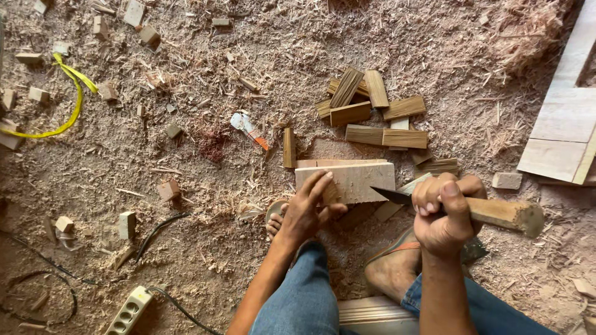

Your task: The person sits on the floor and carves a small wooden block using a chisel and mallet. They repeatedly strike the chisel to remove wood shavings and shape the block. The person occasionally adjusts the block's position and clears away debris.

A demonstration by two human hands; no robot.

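A pale wooden block (pixel 354 180) lies on the sawdust floor in front of my feet. My left hand (pixel 308 211) rests on its near left edge, fingers spread over the wood, steadying a small piece against it. My right hand (pixel 444 214) is closed around the wooden handle (pixel 506 214) of a knife whose dark blade (pixel 391 196) points left at the block's right end. Just beyond the block lies a pile of short brown wood slats (pixel 372 108).
Sawdust and small wood offcuts cover the floor. A yellow strap (pixel 71 93) lies far left, a power strip (pixel 128 310) with a black cable near bottom left, and pale boards (pixel 565 130) at the right edge. My sandalled feet (pixel 391 263) sit below the block.
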